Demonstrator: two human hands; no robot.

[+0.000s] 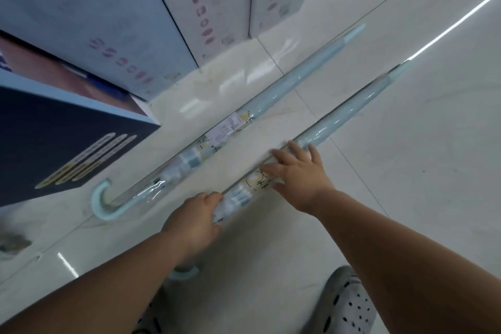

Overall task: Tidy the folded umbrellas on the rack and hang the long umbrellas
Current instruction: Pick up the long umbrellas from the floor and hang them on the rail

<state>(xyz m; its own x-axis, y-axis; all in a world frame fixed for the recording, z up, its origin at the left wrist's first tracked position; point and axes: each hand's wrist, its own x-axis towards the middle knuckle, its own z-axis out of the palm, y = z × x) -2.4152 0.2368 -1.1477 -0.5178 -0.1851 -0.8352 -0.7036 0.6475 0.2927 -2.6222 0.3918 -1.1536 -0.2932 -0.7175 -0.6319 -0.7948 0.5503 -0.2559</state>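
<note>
Gripping the nearer long umbrella [339, 122] near its crook, my left hand [193, 221] clenched; my right hand [299, 175] lay flat, unclenched, steadying it (floor [406, 171] pickup).

Bright, motion-blurred, wide-angle bent edges; ceiling-light glare streaks the floor [406, 171].

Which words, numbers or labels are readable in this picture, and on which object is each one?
No text can be read here.
White label on the far umbrella: printed lines, too small and blurred.
Pink marks on the pale boxes: blurred shapes, not readable as text.
Pale and yellow bars on the dark box: a pattern, no letters.
Black drawing on the near umbrella, held by both hands: a picture, not writing.
</note>
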